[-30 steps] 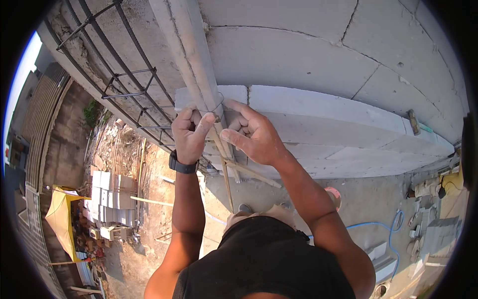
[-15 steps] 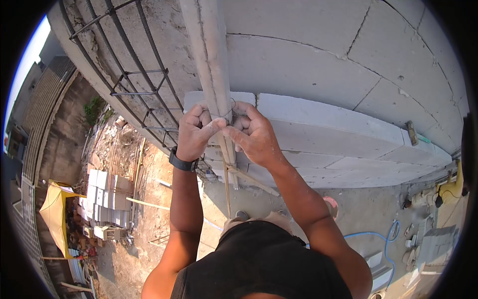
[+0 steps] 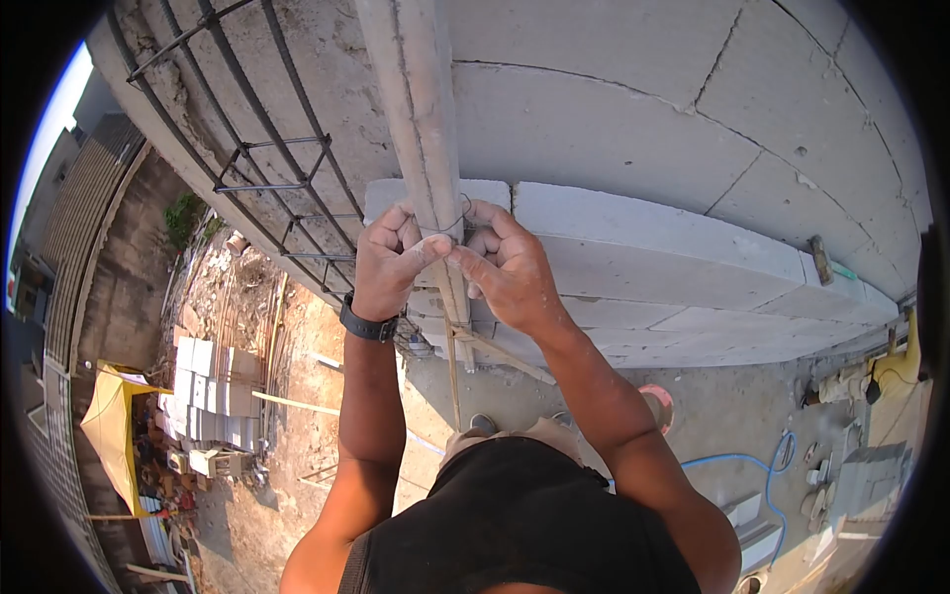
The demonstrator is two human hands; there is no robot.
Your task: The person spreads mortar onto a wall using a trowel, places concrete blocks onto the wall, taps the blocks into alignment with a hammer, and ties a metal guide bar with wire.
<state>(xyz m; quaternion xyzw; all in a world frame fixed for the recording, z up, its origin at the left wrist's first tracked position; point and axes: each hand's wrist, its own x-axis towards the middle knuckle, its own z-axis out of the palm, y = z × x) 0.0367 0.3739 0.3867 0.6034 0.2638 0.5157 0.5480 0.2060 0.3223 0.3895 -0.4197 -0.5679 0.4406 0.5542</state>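
A thin wire loops around the upright wooden post, which stands against the block wall. My left hand is closed at the left of the post, its thumb laid across the front at the wire. On the right side, my right hand is closed too, thumb and fingers pinched near the wire's end. The two thumb tips are close together. A curl of wire shows above the right fingers. Behind the hands is the top row of white blocks.
A rebar cage runs along the wall's left edge. Braces cross below the post. Lower down are a yellow canopy, stacked white blocks, a blue hose and a pink bucket. A small tool lies on the ledge.
Over the last second the view has shifted, so the post appears farther right. My right thumb has come in from apart to beside my left thumb at the wire.
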